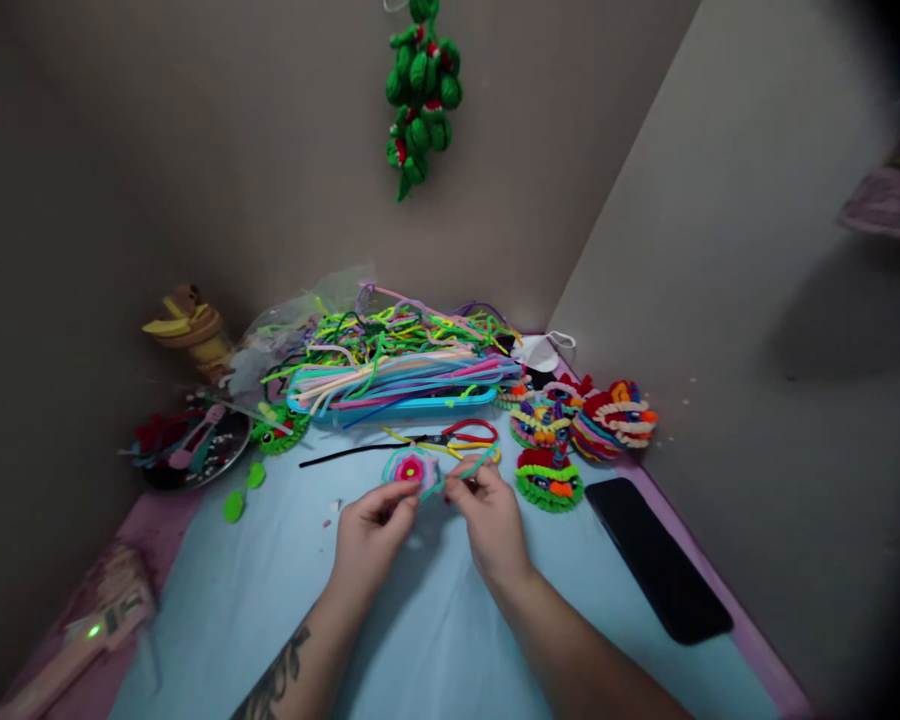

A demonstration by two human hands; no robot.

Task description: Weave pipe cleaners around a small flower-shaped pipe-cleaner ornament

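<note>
Between finger and thumb, my left hand (377,525) pinches a small round piece coiled from pipe cleaners (411,468), with a pink and red middle and a pale, turquoise-edged rim. My right hand (489,515) is closed on a turquoise pipe cleaner (482,461) at the piece's right side; its free end sticks up past the fingers. Just beyond my hands lie pliers (465,438) with one red and one yellow handle. A black pipe cleaner (352,453) stretches to their left.
A blue tray (450,400) heaped with colourful pipe cleaners stands at the back. Several finished fuzzy figures (549,480) and a black phone (660,560) lie right. On the left are a metal plate (232,455), green pieces (233,506) and a pink glue gun (82,645).
</note>
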